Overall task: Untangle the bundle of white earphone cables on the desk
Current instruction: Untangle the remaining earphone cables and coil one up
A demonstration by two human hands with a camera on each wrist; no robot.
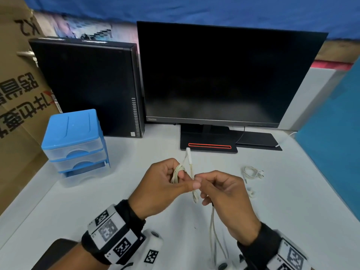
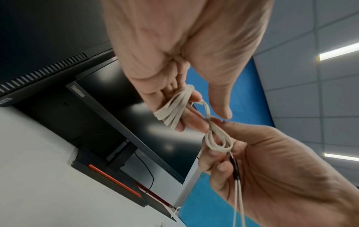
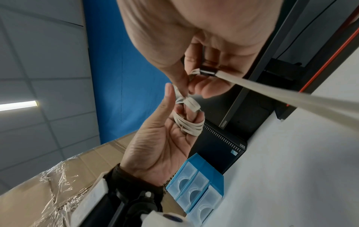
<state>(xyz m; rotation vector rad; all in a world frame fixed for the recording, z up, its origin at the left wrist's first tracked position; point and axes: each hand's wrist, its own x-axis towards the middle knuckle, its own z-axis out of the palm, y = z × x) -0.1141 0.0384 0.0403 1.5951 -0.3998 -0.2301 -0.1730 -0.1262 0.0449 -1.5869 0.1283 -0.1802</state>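
- monitor (image 1: 224,75) and computer case (image 1: 85,84) upright at rear of desk (image 1: 292,201)
- left hand (image 1: 157,188) grasps coiled earphone cable (image 1: 178,171), held above desk, loops wound round its fingers (image 2: 186,121)
- right hand (image 1: 228,197) pinches cable loop (image 2: 217,141) beside coil
- second cable bundle (image 1: 252,172) lies on desk, right

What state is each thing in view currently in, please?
Held earphone cable: coiled round left fingers, partly unwound.
Left hand: holds the coil.
Right hand: pinches the cable.
Second earphone bundle: lying bundled on the desk.
Monitor: screen dark.
Blue drawer unit: drawers closed.
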